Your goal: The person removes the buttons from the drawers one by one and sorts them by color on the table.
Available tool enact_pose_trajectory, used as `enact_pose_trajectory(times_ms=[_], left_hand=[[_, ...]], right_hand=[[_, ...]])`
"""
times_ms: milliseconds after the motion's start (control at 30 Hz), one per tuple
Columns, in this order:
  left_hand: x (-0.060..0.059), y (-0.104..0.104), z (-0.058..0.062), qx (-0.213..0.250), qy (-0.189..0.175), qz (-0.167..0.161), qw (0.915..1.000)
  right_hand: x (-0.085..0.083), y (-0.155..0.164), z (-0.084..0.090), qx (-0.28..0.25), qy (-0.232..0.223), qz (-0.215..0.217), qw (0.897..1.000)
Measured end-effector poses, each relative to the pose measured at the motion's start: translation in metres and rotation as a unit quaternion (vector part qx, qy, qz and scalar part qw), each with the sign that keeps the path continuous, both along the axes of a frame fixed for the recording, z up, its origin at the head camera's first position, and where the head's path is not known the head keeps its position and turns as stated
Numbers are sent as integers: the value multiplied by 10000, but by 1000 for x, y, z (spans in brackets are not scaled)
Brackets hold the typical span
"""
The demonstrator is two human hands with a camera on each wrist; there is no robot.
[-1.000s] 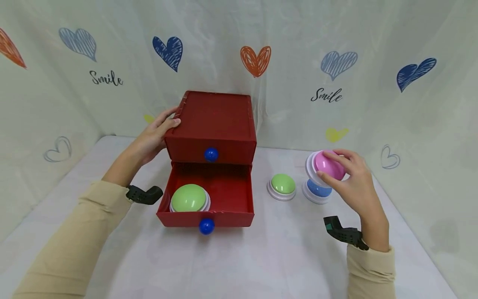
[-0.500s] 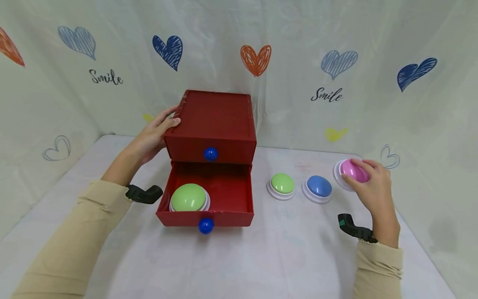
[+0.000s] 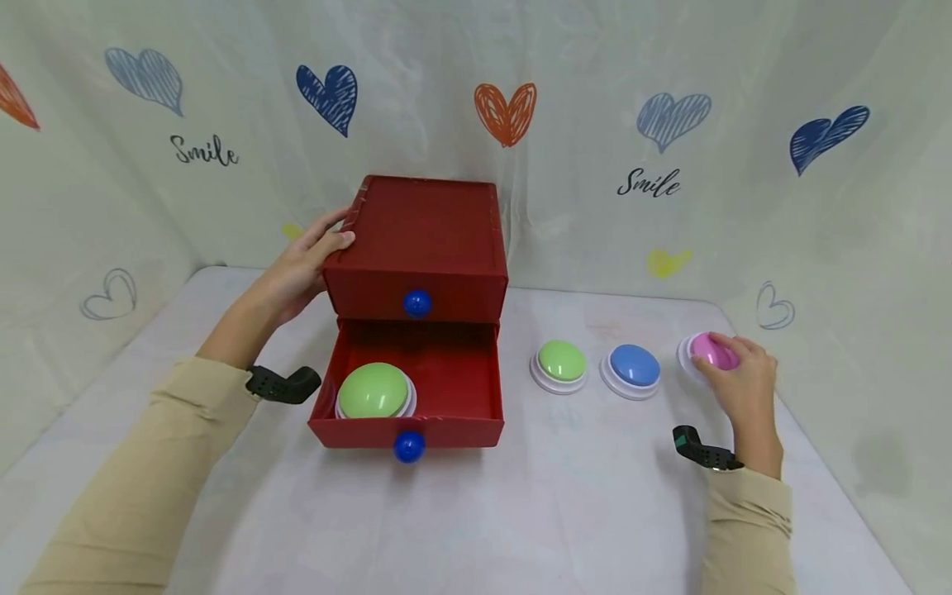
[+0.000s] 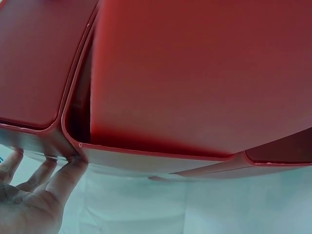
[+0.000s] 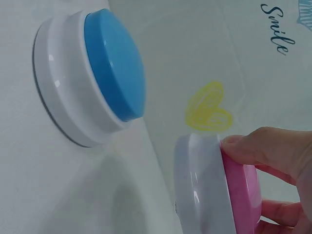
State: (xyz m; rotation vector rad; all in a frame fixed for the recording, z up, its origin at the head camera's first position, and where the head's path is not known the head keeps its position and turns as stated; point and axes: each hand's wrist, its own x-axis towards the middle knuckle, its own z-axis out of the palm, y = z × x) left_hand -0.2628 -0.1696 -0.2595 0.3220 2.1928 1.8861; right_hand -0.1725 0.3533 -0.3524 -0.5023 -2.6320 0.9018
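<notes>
In the head view, my right hand pinches a pink-domed push button with a white base, low at the table's right side. The right wrist view shows my thumb and fingers at the edge of the pink dome. To its left a blue push button and a green push button sit on the table. My left hand rests against the left side of a red two-drawer box, its fingers extended. The lower drawer is pulled out, with a green push button at its left.
Blue ball knobs mark the upper drawer and the lower one. The white table meets a white curtain printed with hearts behind the box. The table's right edge runs close beside my right forearm.
My right hand has carried the pink push button rightward from over the blue one and lowered it towards the table. The left hand has stayed on the box.
</notes>
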Motion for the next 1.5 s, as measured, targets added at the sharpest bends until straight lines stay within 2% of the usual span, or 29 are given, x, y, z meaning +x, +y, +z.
enact_pose_trajectory(times_ms=[500,733,1200,1500], left_hand=[[0,-1,0,53,12,-4,10000],[0,-1,1,104,23,-32,9999],[0,1,0,45,70,7,10000],[-2,1,-3,81,70,-1,9999]], right_hand=[[-14,16,-30,328,-125,240,9991],[-16,16,-33,328,-169,305,9989],[-16,17,-34,298,-567,470,9968],[-15,21,-37,271,-429,435,9978]])
